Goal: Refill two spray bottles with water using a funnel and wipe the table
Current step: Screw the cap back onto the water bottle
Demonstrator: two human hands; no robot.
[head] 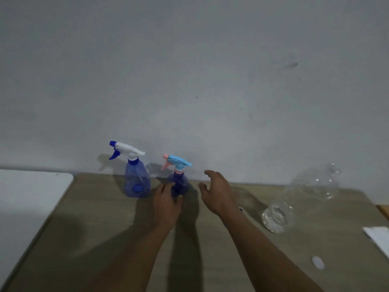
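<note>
Two blue spray bottles stand at the back of the wooden table (94, 228), near the wall. The left bottle (136, 180) has a white head with a dark blue nozzle and trigger. The right bottle (180, 183) has a light blue head with a pink nozzle and trigger. My left hand (166, 205) is wrapped around the lower body of the right bottle. My right hand (216, 192) hovers just right of that bottle, fingers spread, holding nothing. No funnel shows.
A clear plastic bottle (299, 199) lies on its side at the right, mouth toward me. A small white cap (318, 262) rests near the front right. White paper (379, 239) sits at the right edge. A white table (27, 199) adjoins on the left.
</note>
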